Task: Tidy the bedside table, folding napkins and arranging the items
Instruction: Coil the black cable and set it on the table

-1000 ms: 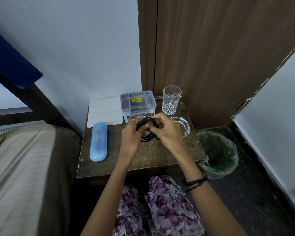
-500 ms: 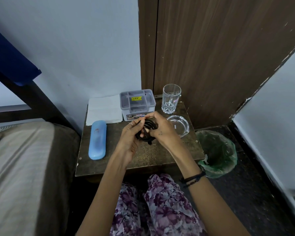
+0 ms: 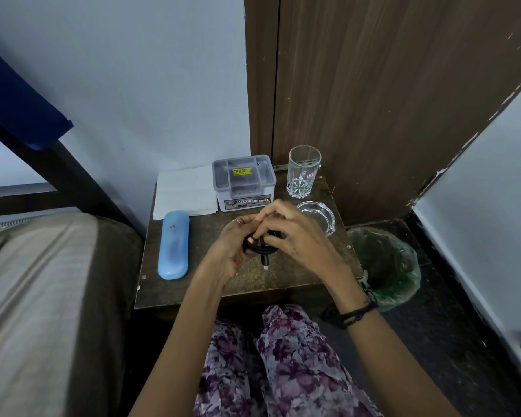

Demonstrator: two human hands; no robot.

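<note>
Now, my hands: my left hand [image 3: 233, 248] and right hand [image 3: 292, 239] are both closed on the coiled black cable [image 3: 260, 246], fingers pinching the loops together above the bedside table [image 3: 253, 284].
Change: a second ago the coil was a wider ring between my hands; it is now bunched small, its plug end [image 3: 265, 263] hanging down.
Meaning: I judge the winding nearly done, so the cable can soon be set down.
Relative to the cable: the grey plastic box [image 3: 243, 182] stands just behind it, the glass ashtray [image 3: 318, 216] behind-right, the tumbler [image 3: 303, 171] further back.
Further left of the cable: the blue spectacle case [image 3: 173, 245], with the folded napkins [image 3: 185, 191] behind that.
</note>
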